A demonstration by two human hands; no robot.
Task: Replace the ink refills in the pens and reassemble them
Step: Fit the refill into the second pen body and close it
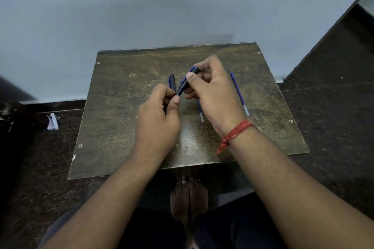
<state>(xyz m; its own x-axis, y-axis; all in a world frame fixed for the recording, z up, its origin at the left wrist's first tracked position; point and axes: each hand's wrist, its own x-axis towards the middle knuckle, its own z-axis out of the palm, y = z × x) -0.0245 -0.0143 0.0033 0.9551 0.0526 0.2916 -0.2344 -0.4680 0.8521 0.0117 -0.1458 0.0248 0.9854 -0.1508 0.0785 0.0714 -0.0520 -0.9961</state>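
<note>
Both my hands hold one dark pen (185,84) with a blue clip, tilted above the middle of the small brown table (121,127). My right hand (212,95) pinches its upper end; my left hand (159,119) grips its lower end. A second dark pen (172,81) lies on the table just behind my left hand, partly hidden. A blue ink refill (239,94) lies to the right of my right hand. Another refill (201,114) pokes out from under my right hand.
The table stands against a pale grey wall (141,6). A scrap of white paper (52,121) lies on the dark floor to the left. My bare feet (189,198) rest below the table's front edge. A dark step rises at the right.
</note>
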